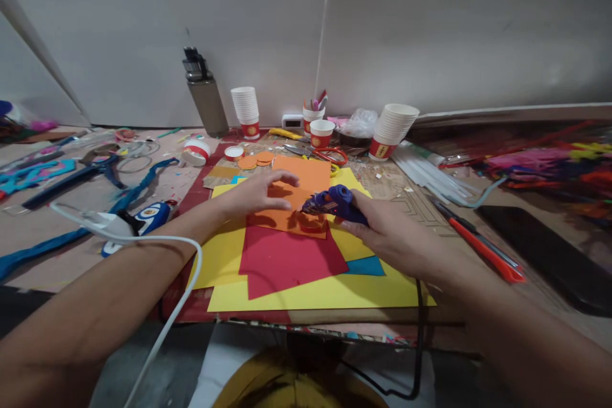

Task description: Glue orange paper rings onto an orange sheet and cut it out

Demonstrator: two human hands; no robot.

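My right hand is wrapped round the handle of a blue hot glue gun, its nozzle pointing left. Just below the nozzle a small red ring-shaped piece, partly hidden, lies on an orange paper sheet. Over the left part of that sheet hovers my left hand, fingers apart and curved, holding nothing. Under the orange sheet lie red paper, blue paper and larger yellow sheets. Orange paper discs lie behind my left hand.
Stacked paper cups and a bottle stand by the wall. Red-handled scissors lie behind the papers. On the right are glue sticks, a cutter knife and a phone. A white cable crosses my left forearm.
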